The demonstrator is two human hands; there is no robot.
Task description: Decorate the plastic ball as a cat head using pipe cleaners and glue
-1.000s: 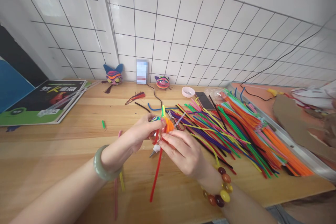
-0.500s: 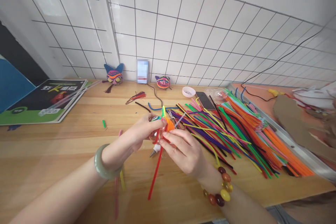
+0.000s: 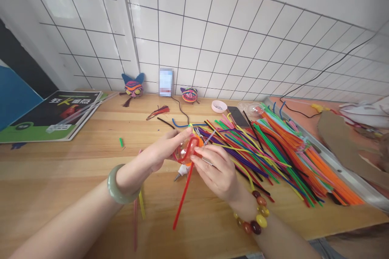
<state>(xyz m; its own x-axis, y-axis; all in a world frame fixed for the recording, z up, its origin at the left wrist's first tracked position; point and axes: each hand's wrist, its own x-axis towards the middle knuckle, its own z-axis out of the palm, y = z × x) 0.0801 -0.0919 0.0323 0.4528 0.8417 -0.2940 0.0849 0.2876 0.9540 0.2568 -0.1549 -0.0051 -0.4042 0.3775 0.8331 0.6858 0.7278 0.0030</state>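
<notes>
My left hand [image 3: 162,151] grips a small clear ball [image 3: 186,150] partly wrapped in orange and other coloured pipe cleaners, held just above the wooden table [image 3: 75,170]. My right hand [image 3: 217,170] pinches a red pipe cleaner [image 3: 184,194] that curves over the ball, its long free end hanging down toward me. A green bangle sits on my left wrist and a beaded bracelet on my right. A small white-tipped tool [image 3: 181,171] lies on the table under my hands.
A big spread of coloured pipe cleaners [image 3: 273,153] covers the table to the right. Behind it lie a phone [image 3: 237,115], a white dish [image 3: 218,106] and a clear ball [image 3: 254,109]. Two finished wrapped heads [image 3: 133,88] [image 3: 188,94] stand by the wall. A magazine [image 3: 51,115] lies left.
My right hand has bent the red pipe cleaner up and around the ball, forming a loop over it. The left hand has turned the ball slightly. The view shifted a little.
</notes>
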